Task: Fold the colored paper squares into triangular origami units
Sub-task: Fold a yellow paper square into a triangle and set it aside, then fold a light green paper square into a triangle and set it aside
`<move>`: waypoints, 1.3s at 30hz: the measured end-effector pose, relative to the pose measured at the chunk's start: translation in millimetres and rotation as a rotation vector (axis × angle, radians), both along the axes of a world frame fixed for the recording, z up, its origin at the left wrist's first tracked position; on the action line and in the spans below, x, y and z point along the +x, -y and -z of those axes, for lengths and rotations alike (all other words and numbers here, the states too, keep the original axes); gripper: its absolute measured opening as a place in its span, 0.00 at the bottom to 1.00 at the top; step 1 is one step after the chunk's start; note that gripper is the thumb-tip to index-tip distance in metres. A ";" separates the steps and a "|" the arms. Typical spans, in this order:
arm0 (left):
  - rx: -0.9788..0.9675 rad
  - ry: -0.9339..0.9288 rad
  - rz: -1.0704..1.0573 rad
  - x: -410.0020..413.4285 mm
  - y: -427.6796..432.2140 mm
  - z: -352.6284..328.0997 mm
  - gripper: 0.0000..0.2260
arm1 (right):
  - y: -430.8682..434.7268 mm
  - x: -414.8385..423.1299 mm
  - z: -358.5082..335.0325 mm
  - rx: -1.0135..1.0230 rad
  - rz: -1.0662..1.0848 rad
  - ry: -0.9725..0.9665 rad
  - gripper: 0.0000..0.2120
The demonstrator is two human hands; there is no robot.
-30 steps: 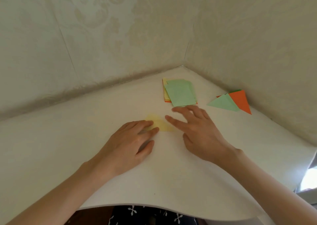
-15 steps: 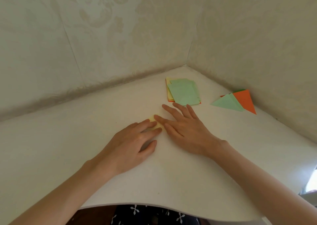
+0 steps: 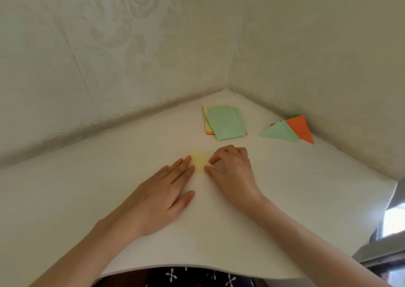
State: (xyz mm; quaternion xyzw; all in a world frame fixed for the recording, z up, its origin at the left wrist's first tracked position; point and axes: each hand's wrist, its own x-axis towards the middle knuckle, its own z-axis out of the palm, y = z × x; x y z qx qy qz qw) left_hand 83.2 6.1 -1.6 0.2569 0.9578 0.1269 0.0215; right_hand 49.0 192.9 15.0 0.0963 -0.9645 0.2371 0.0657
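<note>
1. Yellow paper (image 3: 198, 163): pale, flat on the desk (image 3: 306, 199) near its centre, between the two hands. Outline is blurred.
2. Left hand (image 3: 157, 197): flat, fingers straight, tips pressing the paper's left part. Right hand (image 3: 232, 173): fingers curled, thumb and forefinger pinching the paper's right edge.
3. Stack of paper squares (image 3: 225, 122) just beyond the hands, green on top. To its right, a green triangle (image 3: 279, 132) overlaps an orange triangle (image 3: 301, 129).
4. White desk in a corner between pale patterned walls (image 3: 131, 56), with a curved near edge. There is open surface left and near-right of the hands.
</note>
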 end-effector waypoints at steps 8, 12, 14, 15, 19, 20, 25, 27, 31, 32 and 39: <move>0.415 -0.108 -0.140 -19.0 -1.6 -6.7 0.32 | -1.0 2.6 -11.8 -0.509 0.104 0.171 0.09; 0.341 -0.121 -0.106 -41.5 -17.4 -12.9 0.31 | -52.8 -17.8 -24.2 -0.684 0.161 0.069 0.10; 0.278 -0.080 -0.072 -53.4 -31.8 -14.0 0.34 | -86.9 -31.9 -28.0 -0.650 0.215 -0.004 0.09; 0.250 -0.077 -0.049 -60.0 -39.7 -13.5 0.35 | -103.3 -38.6 -28.2 -0.623 0.244 -0.031 0.07; 0.238 -0.136 -0.026 -81.8 -58.2 -3.7 0.34 | -155.9 -66.4 -20.4 -0.433 0.337 -0.037 0.05; 0.262 -0.141 -0.026 -84.9 -59.0 0.1 0.33 | -163.6 -72.0 -16.3 -0.364 0.359 -0.023 0.06; 0.411 -0.081 -0.046 -91.2 -53.1 6.7 0.26 | -156.0 -74.9 -2.7 0.008 0.411 -0.399 0.15; 0.486 -0.044 -0.058 -92.5 -52.8 5.8 0.21 | -129.1 -72.7 -9.3 -0.065 0.088 -0.549 0.13; 0.585 -0.005 -0.060 -93.3 -53.8 3.7 0.18 | -76.6 -87.3 -9.4 0.115 -0.393 -0.160 0.27; 0.591 0.000 -0.056 -92.8 -53.6 3.0 0.18 | -72.8 -93.5 -6.1 0.155 -0.381 -0.081 0.30; 0.766 0.039 -0.194 -85.8 -53.0 -11.3 0.13 | -66.0 -95.0 1.1 0.168 -0.331 -0.470 0.14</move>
